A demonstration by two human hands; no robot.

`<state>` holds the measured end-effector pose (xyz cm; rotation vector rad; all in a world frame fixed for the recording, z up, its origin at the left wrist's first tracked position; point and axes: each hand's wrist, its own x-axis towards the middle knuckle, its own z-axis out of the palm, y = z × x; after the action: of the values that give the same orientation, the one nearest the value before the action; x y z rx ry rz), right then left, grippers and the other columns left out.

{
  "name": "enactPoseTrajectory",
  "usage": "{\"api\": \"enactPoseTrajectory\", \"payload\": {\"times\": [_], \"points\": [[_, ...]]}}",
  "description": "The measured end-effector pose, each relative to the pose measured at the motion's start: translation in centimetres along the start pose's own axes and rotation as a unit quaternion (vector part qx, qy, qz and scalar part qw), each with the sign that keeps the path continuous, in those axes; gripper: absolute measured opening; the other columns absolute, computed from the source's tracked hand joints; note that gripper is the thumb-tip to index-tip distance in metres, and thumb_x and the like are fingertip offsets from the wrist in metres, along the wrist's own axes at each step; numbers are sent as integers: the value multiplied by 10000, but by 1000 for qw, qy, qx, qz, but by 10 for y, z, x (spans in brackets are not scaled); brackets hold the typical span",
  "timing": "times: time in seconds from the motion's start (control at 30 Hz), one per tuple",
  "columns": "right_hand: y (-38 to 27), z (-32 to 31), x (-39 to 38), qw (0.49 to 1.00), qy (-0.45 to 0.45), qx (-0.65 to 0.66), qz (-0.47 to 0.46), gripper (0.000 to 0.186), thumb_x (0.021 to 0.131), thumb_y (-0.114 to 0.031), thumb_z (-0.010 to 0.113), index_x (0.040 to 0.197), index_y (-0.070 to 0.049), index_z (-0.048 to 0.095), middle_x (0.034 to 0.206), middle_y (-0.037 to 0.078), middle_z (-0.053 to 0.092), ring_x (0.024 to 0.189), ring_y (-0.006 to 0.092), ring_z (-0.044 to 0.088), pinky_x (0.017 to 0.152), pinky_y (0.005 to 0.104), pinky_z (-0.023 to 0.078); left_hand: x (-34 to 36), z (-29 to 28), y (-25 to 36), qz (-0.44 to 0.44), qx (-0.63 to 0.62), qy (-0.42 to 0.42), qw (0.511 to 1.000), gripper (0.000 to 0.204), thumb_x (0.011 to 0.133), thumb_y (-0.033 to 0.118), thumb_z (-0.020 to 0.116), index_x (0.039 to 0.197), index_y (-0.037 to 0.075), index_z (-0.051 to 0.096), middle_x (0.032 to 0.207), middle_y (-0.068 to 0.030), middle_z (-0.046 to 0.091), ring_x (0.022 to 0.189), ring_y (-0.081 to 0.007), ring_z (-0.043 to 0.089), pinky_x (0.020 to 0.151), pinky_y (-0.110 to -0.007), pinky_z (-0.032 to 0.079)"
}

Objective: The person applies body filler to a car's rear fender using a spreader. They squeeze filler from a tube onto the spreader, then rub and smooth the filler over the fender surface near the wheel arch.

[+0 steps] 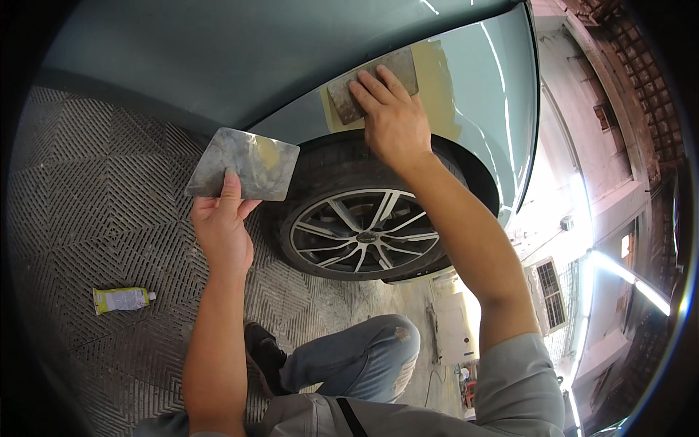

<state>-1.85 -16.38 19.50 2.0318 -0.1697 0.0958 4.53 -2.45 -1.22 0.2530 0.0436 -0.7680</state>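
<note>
My R hand [397, 131] has its fingers flat on the grey scraper [342, 98], which lies against the car panel [484, 80]; the thumb is hidden, so I can't tell if this grip is closed; my L hand [226, 226] clamps the flat plate [240, 164], thumb on top, w/ a yellowish smear [267, 154] on it; plate is lower left of scraper, apart from it; scraper's long axis runs approx. along the panel seam [466, 26], just beside its upper edge; wheel arch [477, 171] is below; more room is to the right, over the putty patch [435, 87].
</note>
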Motion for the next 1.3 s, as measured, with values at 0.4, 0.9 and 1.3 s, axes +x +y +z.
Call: {"api": "enactPoseTrajectory", "payload": {"times": [0.4,0.9,1.3], "points": [[-18,7,-34,992,9,67,107,449,693,-47,599,1133,-136,619,1242,-2,545,1235,237,438,913,407,420,1,-8,6,-20,9,-2,1000,206,922,164,575,1048,1,569,1041,-112,633,927,-196,644,803,-355,549],[-38,-12,-68,978,1,104,181,517,686,-19,580,1190,-131,591,1290,26,528,1238,275,444,919,424,421,-7,-6,5,-37,-12,-19,999,233,930,167,561,1082,-9,565,1035,-93,622,903,-166,635,774,-317,559],[-24,9,-5,999,2,43,32,413,748,-107,596,1160,-115,601,1266,-6,534,1257,206,418,836,370,432,0,-10,8,-36,-18,-7,999,215,923,159,573,1070,2,574,1027,-86,629,895,-164,638,774,-320,560]]}}
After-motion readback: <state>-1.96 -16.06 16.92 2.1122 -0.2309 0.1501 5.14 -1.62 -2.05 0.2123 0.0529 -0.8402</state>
